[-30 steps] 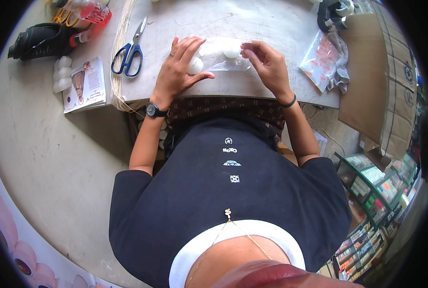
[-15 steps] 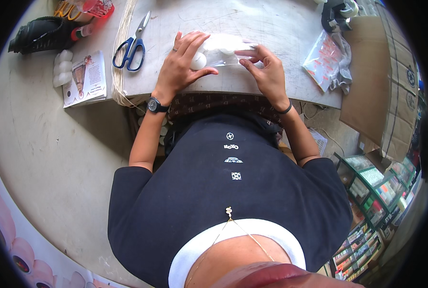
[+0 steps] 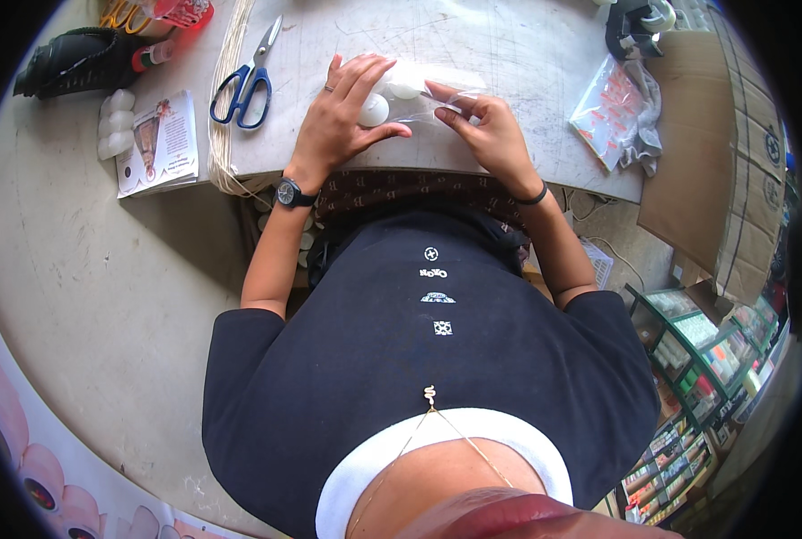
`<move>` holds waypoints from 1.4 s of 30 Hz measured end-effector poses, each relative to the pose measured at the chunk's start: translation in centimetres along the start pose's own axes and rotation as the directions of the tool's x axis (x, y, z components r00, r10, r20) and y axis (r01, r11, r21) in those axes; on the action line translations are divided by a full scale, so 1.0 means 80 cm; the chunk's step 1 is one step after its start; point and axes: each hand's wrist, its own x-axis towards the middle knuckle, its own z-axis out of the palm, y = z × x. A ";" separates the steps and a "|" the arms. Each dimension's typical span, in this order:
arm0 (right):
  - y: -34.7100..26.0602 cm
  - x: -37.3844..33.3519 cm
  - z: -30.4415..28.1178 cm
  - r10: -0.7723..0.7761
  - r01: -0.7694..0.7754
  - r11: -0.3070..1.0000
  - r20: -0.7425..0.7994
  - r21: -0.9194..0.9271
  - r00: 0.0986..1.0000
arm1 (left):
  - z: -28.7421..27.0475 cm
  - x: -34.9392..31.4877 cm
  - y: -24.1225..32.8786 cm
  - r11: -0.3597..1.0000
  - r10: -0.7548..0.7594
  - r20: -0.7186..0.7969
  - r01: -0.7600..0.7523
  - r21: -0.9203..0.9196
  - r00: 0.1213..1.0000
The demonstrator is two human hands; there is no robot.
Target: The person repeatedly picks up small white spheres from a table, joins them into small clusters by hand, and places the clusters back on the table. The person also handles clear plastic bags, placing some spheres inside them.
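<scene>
While the left hand (image 3: pixel 342 108) stays almost in place, fingers spread and thumb held apart in a wide curve beside the white balls (image 3: pixel 374 110), the right hand (image 3: pixel 486 128) has moved inward over the last second, its thumb and fingers pinching the clear plastic film (image 3: pixel 464 83). The pinched part therefore sits closer to the balls, and the film appears more gathered beside them. Balls and film rest on the pale table (image 3: pixel 527 40), between the two hands, near its front edge. Two balls stand out; glare on the film makes it hard to say whether there are more. Counted nearby are one pair of blue-handled scissors (image 3: pixel 256 68) and one bundle of pale cord (image 3: pixel 222 112) to the left, and one cardboard box (image 3: pixel 688 135) to the right.
</scene>
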 end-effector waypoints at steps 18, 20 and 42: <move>-0.012 0.008 -0.005 -0.071 0.075 0.996 0.063 -0.054 0.995 | 0.002 -0.003 -0.002 1.000 -0.016 -0.014 0.016 -0.026 1.000; -0.012 0.010 -0.005 -0.148 0.152 0.984 0.043 -0.090 0.988 | 0.000 -0.002 -0.001 0.999 -0.008 -0.020 0.007 -0.036 1.000; 0.005 0.011 -0.003 -0.228 0.273 0.899 0.164 -0.344 0.960 | -0.011 0.007 0.003 0.999 -0.006 0.031 0.007 -0.036 1.000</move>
